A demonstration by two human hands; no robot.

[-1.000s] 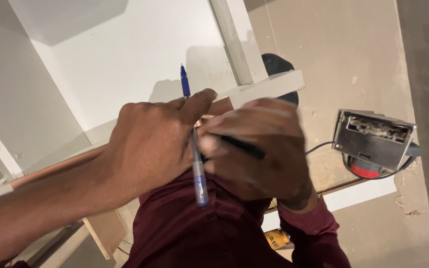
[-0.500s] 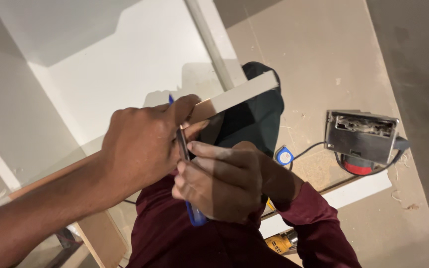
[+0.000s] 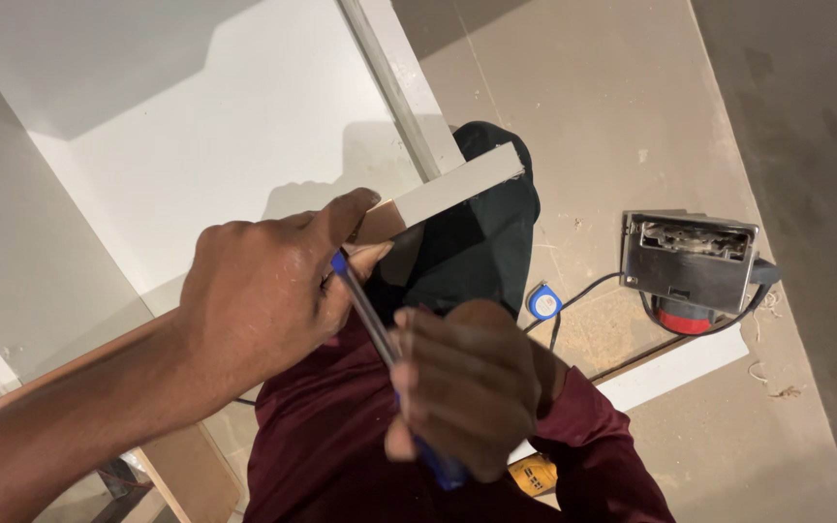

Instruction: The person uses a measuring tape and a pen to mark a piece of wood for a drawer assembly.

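Pen's come down off the board and into our right hand

Our left hand (image 3: 259,310) stays clamped on the end of the white-edged board strip (image 3: 457,184), thumb on top. Our right hand (image 3: 472,387), which was up at the strip a second ago, now sits lower, closed around the blue pen (image 3: 365,310), with its tip just beside the left thumb. Looks like the marking is done or paused. Off to the right of our hands sit the jigsaw (image 3: 695,266) and a small tape measure (image 3: 544,302).
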